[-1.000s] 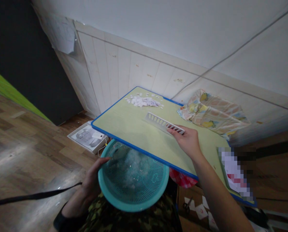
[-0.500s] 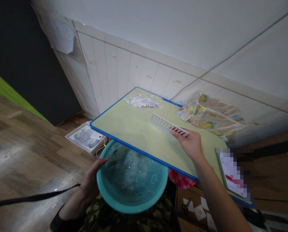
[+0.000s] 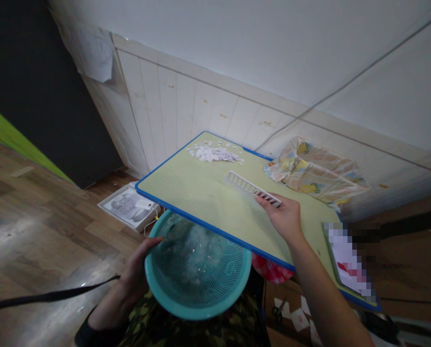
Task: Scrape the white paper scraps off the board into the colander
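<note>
My left hand [image 3: 138, 262] is closed on the left rim of a turquoise plastic colander [image 3: 197, 311], which sits over my lap under the table's near edge. Whitish, fluffy material with shiny specks [image 3: 197, 248] lies inside it. In my right hand [image 3: 286, 217] is one end of a white slotted plastic strip [image 3: 246, 182]. The strip's lower side is blurred, and it rests on or just above the green table [image 3: 186, 183] with its blue edge. Beyond its far end, a pile of small white paper scraps [image 3: 215, 153] lies near the table's back left corner.
A patterned cloth [image 3: 316, 168] lies at the table's back edge by the wall. A tablet-like item, partly pixelated [image 3: 349, 260], is at the right end. An open white box [image 3: 128, 207] stands on the floor at left. Scissors [image 3: 277, 311] and cards [image 3: 300, 319] lie below.
Both hands, the strip and the colander stay nearly where they were. The view has shifted very slightly.
</note>
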Tool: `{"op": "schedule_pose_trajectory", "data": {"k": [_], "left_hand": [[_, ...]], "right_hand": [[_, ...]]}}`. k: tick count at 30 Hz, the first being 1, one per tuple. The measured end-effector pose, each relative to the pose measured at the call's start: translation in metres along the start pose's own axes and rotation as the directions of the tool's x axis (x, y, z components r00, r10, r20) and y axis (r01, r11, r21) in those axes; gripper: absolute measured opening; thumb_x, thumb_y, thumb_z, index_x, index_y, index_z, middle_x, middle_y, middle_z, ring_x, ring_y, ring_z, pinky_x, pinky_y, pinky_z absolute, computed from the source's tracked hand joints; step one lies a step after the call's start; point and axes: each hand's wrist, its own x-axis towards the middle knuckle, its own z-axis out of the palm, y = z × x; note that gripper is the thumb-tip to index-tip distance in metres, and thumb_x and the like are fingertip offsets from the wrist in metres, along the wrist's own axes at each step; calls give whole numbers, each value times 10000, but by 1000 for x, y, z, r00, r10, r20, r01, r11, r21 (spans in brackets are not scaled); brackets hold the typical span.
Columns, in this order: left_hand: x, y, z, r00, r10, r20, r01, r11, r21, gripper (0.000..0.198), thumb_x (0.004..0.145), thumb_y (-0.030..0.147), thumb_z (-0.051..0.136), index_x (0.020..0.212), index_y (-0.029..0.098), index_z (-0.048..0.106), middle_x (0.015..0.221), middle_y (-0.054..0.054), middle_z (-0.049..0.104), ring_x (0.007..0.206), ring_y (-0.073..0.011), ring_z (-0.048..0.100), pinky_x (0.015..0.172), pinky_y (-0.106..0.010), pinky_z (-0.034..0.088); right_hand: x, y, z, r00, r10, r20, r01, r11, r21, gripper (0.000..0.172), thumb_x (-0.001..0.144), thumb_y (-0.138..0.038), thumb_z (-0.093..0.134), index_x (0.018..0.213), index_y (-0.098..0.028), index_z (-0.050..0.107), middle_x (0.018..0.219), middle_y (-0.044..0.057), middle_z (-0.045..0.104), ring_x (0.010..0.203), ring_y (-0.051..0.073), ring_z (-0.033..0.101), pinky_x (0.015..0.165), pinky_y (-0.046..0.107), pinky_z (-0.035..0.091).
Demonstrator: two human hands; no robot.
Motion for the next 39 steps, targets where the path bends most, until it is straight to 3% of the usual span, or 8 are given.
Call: {"op": "schedule_pose_trajectory", "data": {"k": [4,9,12,17,23,31,39], "left_hand": [[-2,1,1,1000,10,-14,-10,1000,17,175,920,100,525,963,43,684,707,-153,721,594,-270,704,628,-358,625],[1,-1,0,999,32,-13,-32,999,10,150,905,99,553,835,62,680,728,-168,723,622,-281,710,653,-366,628],[2,-2,-1,999,33,-10,-33,999,9,158,907,102,556,816,75,682,725,-157,725,616,-276,709,650,-361,627],[0,-1,0,999,30,-30,-29,999,36,190,925,105,538,808,51,677,701,-165,717,577,-264,699,591,-343,617],[-3,-1,2,999,38,-33,-37,999,34,131,907,90,556,811,72,643,694,-156,716,579,-274,701,586,-358,619],[-1,-1,0,1000,17,-22,-17,999,29,93,911,101,557,879,85,643,714,-141,726,597,-260,709,609,-344,621],[2,-3,-2,1000,23,-19,-22,999,46,147,908,107,560,822,62,670,734,-164,725,598,-272,703,616,-375,619]], "right_hand": [[1,-5,-2,1000,21,18,-21,999,24,352,803,-462,714,944,-155,812,795,57,792,653,227,703,575,296,510],[5,4,-5,994,6,-110,-14,997,-72,371,813,-475,686,949,-154,812,706,45,766,614,210,668,560,283,478],[6,11,-4,992,-1,-129,-14,993,-118,379,813,-483,676,957,-162,815,694,41,761,589,205,656,566,286,471],[5,7,1,998,26,-57,-30,998,-61,368,815,-480,677,951,-166,815,677,33,750,573,191,639,539,273,448],[1,3,-2,992,21,-124,-29,998,-62,342,809,-467,690,911,-164,811,670,33,743,595,199,646,547,277,462],[-8,-1,-6,998,4,-60,-7,999,-52,311,808,-454,708,860,-166,813,639,30,736,562,190,639,534,271,457],[-4,-6,3,999,-6,-43,5,1000,-18,309,815,-432,710,893,-152,816,642,31,743,551,181,643,519,261,446]]}}
